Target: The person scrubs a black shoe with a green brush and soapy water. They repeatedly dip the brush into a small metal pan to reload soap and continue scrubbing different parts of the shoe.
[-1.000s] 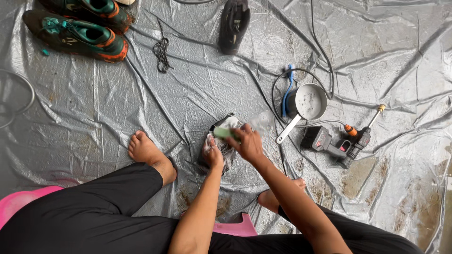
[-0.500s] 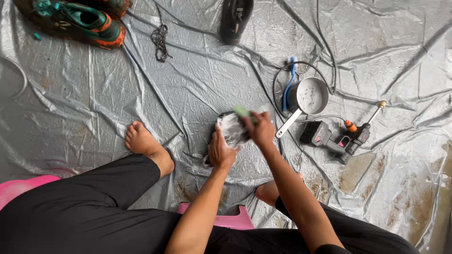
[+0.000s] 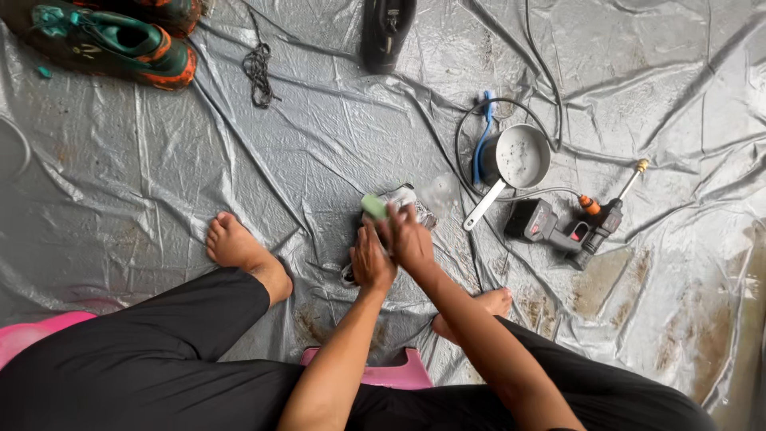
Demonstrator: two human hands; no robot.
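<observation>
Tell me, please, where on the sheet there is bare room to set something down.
Bare sheet lies between the shoes, the lace bundle and the bare foot. It is crowded right of the hands, around the pan and spray gun.

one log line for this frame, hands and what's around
left hand: holds shoe | right hand: green brush on shoe | near: saucepan, spray gun, grey tarp

1. A crumpled grey tarpaulin [image 3: 335, 152] is covering the ground.
2. Lying on it: green-orange shoes [image 3: 112, 44], a dark shoe [image 3: 387, 28], tangled laces [image 3: 259, 73], a small pan [image 3: 519, 160], a spray gun [image 3: 570, 227].
</observation>
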